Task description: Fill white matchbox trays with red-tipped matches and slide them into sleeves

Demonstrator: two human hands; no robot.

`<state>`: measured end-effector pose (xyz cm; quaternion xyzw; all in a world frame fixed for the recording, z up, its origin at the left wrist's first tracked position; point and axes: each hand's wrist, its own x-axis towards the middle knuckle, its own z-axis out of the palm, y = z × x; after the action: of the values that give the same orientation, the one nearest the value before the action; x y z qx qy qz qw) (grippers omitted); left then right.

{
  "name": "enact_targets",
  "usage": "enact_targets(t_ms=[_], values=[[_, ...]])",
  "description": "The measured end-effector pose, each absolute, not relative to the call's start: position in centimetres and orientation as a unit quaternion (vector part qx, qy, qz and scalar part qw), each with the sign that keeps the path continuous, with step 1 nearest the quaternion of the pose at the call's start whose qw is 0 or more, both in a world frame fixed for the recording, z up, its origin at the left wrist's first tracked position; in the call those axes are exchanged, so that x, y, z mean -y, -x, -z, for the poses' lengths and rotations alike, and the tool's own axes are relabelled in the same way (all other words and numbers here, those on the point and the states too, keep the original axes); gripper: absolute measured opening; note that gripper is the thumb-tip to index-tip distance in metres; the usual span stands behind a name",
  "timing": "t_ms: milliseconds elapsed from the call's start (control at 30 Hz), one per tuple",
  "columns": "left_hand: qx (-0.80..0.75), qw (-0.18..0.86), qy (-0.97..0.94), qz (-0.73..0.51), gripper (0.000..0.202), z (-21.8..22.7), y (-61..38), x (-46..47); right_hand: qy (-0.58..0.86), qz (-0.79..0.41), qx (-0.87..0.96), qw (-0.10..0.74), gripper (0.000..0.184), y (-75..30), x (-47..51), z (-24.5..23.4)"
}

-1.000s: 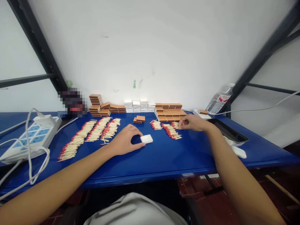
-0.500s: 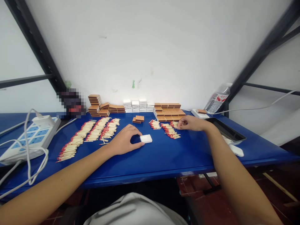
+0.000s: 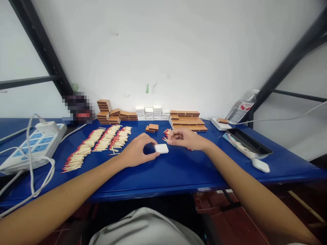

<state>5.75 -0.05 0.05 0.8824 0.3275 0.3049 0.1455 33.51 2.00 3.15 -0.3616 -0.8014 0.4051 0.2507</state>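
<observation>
My left hand (image 3: 138,150) rests on the blue table (image 3: 178,173), its thumb and fingers pinching the left end of a small white matchbox tray (image 3: 161,148). My right hand (image 3: 185,138) hovers just right of the tray, fingers pinched on a few red-tipped matchsticks (image 3: 166,138) whose ends point toward the tray. A small pile of matches (image 3: 167,131) lies behind the right hand, partly hidden by it.
Long rows of matches (image 3: 98,144) lie at the left. Brown box sleeves (image 3: 187,120), white trays (image 3: 149,114) and two loose boxes (image 3: 152,128) line the wall. A power strip (image 3: 35,144) with cables sits far left; a black tray (image 3: 247,142), white mouse (image 3: 260,165) and bottle (image 3: 240,110) at right.
My right hand left the match pile at the right and moved left toward the white tray, carrying a few matches. My left hand kept its hold on the tray.
</observation>
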Motion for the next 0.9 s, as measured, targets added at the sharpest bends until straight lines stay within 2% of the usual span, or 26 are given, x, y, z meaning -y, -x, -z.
enact_targets(t_ms=[133,467,733,900], values=[[-0.321,0.139,-0.881,-0.320,0.031,0.1,-5.8,0.1,0.342,-0.400,0.812,0.254,0.040,-32.1,-1.6,-2.5],[-0.313,0.141,-0.884,-0.318,0.027,-0.4,-5.9,0.3,0.348,-0.386,0.822,0.231,0.034,-32.1,-1.3,-2.2],[-0.308,0.138,-0.887,-0.315,0.027,-0.3,-5.9,0.4,0.360,-0.351,0.837,0.216,0.037,-32.2,-1.1,-2.2],[-0.308,0.134,-0.890,-0.309,0.027,-0.3,-5.7,0.3,0.370,-0.330,0.833,0.246,0.038,-33.2,-1.5,-2.9]])
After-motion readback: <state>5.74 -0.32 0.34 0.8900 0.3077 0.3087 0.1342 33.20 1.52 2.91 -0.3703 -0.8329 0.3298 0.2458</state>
